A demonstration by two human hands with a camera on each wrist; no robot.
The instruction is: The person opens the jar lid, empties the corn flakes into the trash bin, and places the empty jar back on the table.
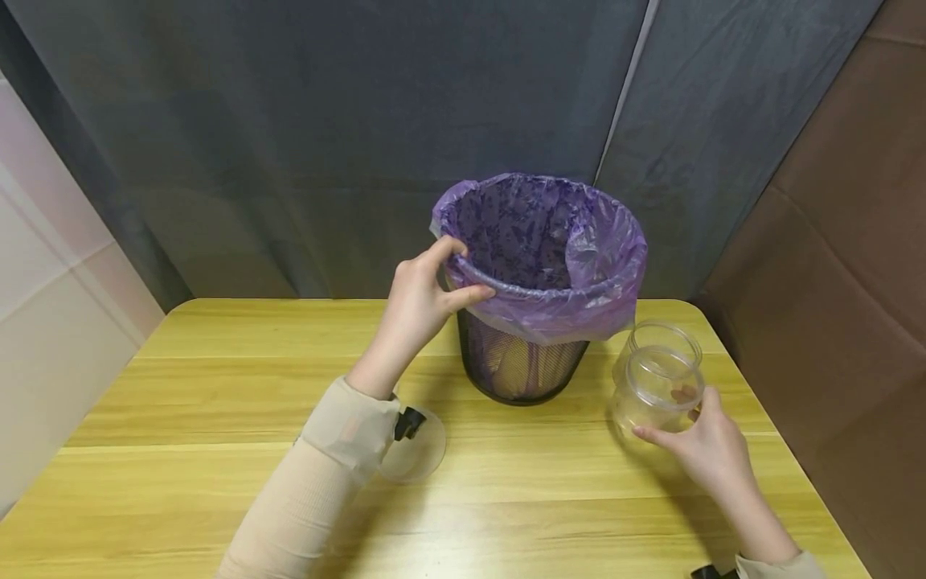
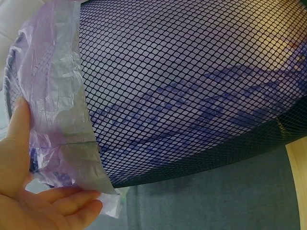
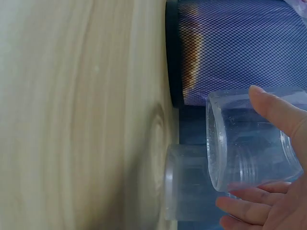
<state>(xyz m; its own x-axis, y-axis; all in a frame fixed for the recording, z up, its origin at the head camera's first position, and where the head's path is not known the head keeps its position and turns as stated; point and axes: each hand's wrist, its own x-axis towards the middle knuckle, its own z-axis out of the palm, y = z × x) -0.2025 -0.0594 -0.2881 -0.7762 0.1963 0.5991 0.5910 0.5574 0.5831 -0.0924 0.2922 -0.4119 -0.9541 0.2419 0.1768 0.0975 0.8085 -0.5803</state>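
Note:
A black mesh trash bin (image 1: 521,370) stands on the table, lined with a purple plastic bag (image 1: 579,314) folded over its rim. My left hand (image 1: 423,293) grips the bin's near-left rim through the bag; the left wrist view shows thumb and fingers at the bag's edge (image 2: 72,129). To the right of the bin, my right hand (image 1: 712,442) holds a clear plastic jar (image 3: 254,139) by its side, thumb on one side and fingers on the other. The jar is upright and raised off the tabletop. Just behind it stands a second clear jar (image 3: 189,182).
A clear round disc (image 1: 415,450) lies on the wooden table (image 1: 506,498) below my left wrist. Dark grey curtain (image 1: 347,137) hangs behind the table, with a brown cloth (image 1: 839,257) along the right side and a pale panel (image 1: 58,265) on the left.

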